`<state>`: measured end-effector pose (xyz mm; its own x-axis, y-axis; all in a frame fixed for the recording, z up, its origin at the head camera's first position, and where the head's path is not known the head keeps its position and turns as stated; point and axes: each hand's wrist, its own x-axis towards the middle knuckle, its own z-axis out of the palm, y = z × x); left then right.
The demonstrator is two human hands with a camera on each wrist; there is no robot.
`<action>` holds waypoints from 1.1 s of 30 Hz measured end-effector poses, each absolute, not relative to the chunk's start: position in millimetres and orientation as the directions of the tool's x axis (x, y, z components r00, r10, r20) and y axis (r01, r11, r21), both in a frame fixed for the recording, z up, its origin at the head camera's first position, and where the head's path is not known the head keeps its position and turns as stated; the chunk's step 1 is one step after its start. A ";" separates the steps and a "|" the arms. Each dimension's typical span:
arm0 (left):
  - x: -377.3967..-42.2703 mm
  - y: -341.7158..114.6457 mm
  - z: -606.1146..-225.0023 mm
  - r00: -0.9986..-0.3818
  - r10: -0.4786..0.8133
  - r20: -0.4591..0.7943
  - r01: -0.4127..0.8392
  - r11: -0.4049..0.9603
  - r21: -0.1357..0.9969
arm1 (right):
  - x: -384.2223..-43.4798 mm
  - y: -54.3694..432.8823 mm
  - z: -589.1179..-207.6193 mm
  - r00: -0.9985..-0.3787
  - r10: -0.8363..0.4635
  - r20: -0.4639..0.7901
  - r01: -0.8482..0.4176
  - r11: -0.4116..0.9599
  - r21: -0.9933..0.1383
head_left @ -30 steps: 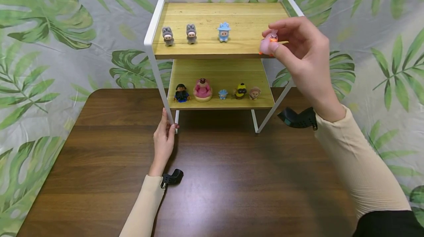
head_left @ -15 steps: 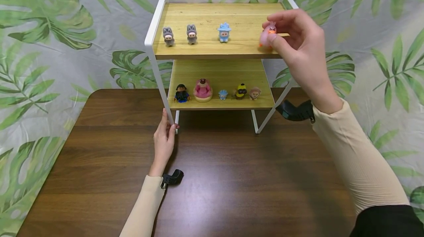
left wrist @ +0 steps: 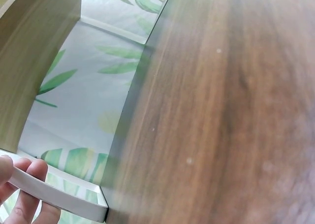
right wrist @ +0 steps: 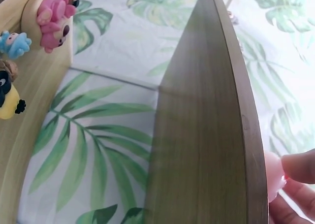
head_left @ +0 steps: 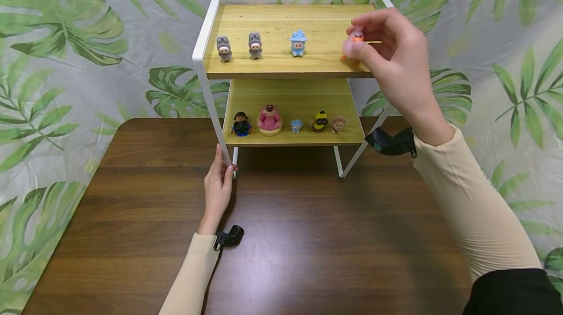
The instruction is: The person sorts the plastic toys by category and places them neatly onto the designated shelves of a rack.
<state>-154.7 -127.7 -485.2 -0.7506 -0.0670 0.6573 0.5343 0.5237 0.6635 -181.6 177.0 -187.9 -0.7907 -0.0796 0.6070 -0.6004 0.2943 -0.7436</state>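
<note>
My right hand [head_left: 402, 68] pinches a small pink duck figurine [head_left: 350, 47] with an orange bill between thumb and fingers, at the right end of the upper shelf [head_left: 272, 19]. Whether its feet touch the board cannot be told. In the right wrist view the board's edge partly hides the pink figurine [right wrist: 273, 175]. My left hand [head_left: 215, 190] holds the white front left leg [head_left: 208, 97] of the rack, with the fingers curled round the white bar [left wrist: 64, 197] in the left wrist view. Two grey figurines [head_left: 224, 50] and a blue-hatted figurine [head_left: 297, 44] stand along the upper shelf.
On the lower shelf [head_left: 281, 92] stand a black-capped figure [head_left: 241, 124], a pink bear [head_left: 269, 120], a small blue figure [head_left: 296, 125], a yellow-and-black figure [head_left: 319, 122] and a brown one [head_left: 338, 124]. The rack stands on a dark wooden table [head_left: 281, 236].
My right hand has moved the pink duck figurine slightly back and left, from the upper shelf's front edge to over the board. My left hand has stayed on the leg.
</note>
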 end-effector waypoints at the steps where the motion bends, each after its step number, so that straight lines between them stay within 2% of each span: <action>1: -154.7 -127.6 -485.1 -0.751 -0.066 0.657 0.535 0.523 0.663 | -181.8 176.8 -187.2 -0.798 -0.079 0.598 -0.590 0.306 -0.747; 26: -155.4 -128.3 -487.0 -0.756 -0.072 0.651 0.531 0.515 0.673 | -181.3 175.6 -185.8 -0.837 -0.100 0.538 -0.517 0.468 -0.717; 33: -155.0 -127.2 -485.9 -0.746 -0.075 0.662 0.537 0.522 0.663 | -181.1 176.1 -182.8 -0.855 -0.095 0.510 -0.492 0.464 -0.737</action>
